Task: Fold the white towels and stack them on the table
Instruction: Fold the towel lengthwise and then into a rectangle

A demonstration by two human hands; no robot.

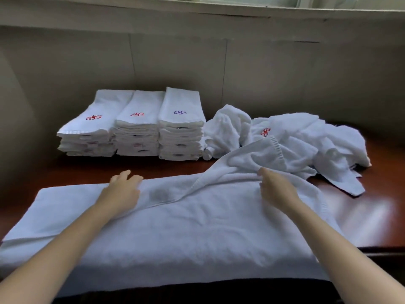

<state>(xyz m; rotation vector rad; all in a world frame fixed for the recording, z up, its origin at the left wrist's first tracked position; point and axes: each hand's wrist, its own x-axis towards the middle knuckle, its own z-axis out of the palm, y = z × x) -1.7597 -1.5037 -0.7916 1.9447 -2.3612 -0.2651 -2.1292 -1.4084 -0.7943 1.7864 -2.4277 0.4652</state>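
Matt white terry-cloth towel (197, 227) lies on a glossy, polished reddish-brown wooden table (381, 216).

A large white towel (197, 227) lies spread under both hands, its far edge rumpled into a ridge pinched by the right hand (277, 189); the left hand (122, 189) rests on it. Beyond the left hand stand three neat stacks of folded towels (138, 132), monogrammed on top; beyond the right, a heap of crumpled towels (306, 141)
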